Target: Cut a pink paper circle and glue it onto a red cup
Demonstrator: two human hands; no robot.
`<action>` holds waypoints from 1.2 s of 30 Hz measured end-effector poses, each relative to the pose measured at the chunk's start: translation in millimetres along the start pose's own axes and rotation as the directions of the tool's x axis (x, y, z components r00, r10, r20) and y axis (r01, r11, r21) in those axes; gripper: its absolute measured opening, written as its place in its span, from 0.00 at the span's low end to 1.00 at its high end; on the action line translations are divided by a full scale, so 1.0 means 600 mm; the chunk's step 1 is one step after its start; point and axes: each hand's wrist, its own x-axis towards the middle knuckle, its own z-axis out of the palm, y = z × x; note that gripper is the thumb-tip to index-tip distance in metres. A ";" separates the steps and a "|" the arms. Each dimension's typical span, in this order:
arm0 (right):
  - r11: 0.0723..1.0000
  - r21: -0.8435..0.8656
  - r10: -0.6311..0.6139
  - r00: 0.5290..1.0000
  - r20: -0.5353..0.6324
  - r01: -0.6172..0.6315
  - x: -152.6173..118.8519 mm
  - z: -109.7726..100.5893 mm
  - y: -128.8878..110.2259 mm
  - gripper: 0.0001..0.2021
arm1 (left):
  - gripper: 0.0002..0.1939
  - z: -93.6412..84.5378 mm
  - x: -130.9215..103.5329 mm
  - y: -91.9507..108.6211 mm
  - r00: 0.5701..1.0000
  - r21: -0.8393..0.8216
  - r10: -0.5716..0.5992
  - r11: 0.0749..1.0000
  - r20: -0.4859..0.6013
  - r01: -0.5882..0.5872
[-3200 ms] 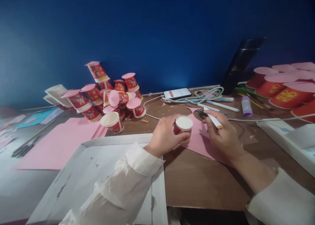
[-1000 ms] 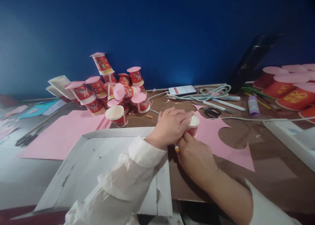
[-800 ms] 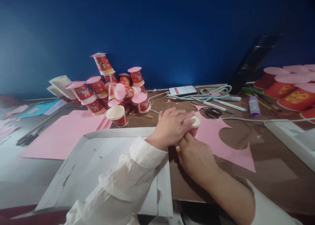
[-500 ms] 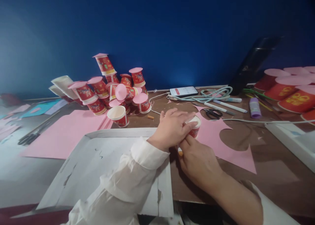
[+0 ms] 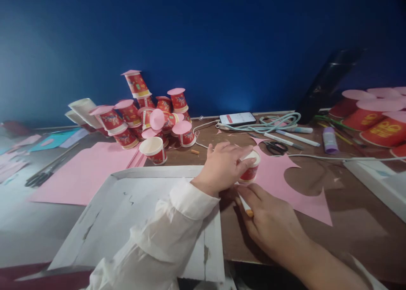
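My left hand (image 5: 222, 165) is closed on a red paper cup (image 5: 249, 173), its fingers over the cup's pale top. The cup stands at the left part of a cut pink sheet (image 5: 272, 176). Just nearer, my right hand (image 5: 266, 218) is closed round a white marker (image 5: 244, 203) with an orange end. The marker's front tip is hidden beside the left hand and the cup. Another red paper cup (image 5: 154, 150) stands upright with its mouth open, behind the white tray-like board (image 5: 133, 214).
Red cups with pink discs (image 5: 127, 112) are piled at the back left. Pink sheets (image 5: 85, 171) lie left. Behind the hands are a phone (image 5: 237, 118), scissors (image 5: 275, 147), pens and a glue stick (image 5: 330, 141). A dark bottle (image 5: 330, 85) and larger red cups (image 5: 380, 123) stand right.
My right hand has moved right and slightly nearer, away from the cup, with the marker in it. More of the cup's red side shows. My left hand has hardly moved.
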 end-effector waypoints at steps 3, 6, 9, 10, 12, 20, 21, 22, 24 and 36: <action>1.000 0.009 -0.012 0.999 -0.034 0.012 -0.008 -0.005 0.005 0.19 | 0.24 -0.001 -0.001 0.002 1.000 -0.044 -0.024 0.999 0.010 0.024; 1.000 0.015 -0.025 0.999 -0.049 0.025 -0.015 -0.011 0.011 0.19 | 0.25 -0.002 -0.002 0.005 0.999 -0.031 -0.040 0.999 0.015 0.041; 1.000 0.007 -0.028 0.998 -0.054 0.029 -0.022 -0.015 0.018 0.19 | 0.25 -0.003 -0.002 0.007 0.999 -0.030 -0.051 0.998 0.014 0.052; 1.000 0.005 -0.029 0.998 -0.054 0.030 -0.025 -0.016 0.020 0.19 | 0.24 -0.003 -0.002 0.008 0.999 -0.034 -0.052 0.998 0.011 0.053; 1.000 0.002 -0.028 0.998 -0.057 0.028 -0.029 -0.017 0.022 0.19 | 0.24 -0.003 -0.001 0.007 0.999 -0.048 -0.045 0.998 0.008 0.045; 1.000 0.002 -0.003 0.998 -0.070 0.004 -0.041 -0.019 0.029 0.18 | 0.24 -0.002 -0.002 0.006 0.999 -0.068 -0.049 0.996 0.012 0.050; 1.000 0.001 -0.006 0.998 -0.070 0.006 -0.042 -0.019 0.031 0.18 | 0.24 -0.002 -0.002 0.006 0.999 -0.066 -0.048 0.997 0.012 0.048; 1.000 0.002 -0.007 0.997 -0.071 0.007 -0.043 -0.020 0.033 0.18 | 0.24 -0.002 -0.002 0.007 0.999 -0.063 -0.046 0.997 0.010 0.047; 1.000 0.003 -0.004 0.997 -0.072 0.004 -0.045 -0.021 0.037 0.17 | 0.24 -0.002 -0.002 0.007 0.999 -0.060 -0.045 0.997 0.005 0.045; 0.991 0.111 0.076 0.995 -0.067 -0.068 -0.048 -0.023 0.042 0.16 | 0.24 -0.005 -0.002 0.006 0.999 -0.058 -0.033 0.998 0.009 0.033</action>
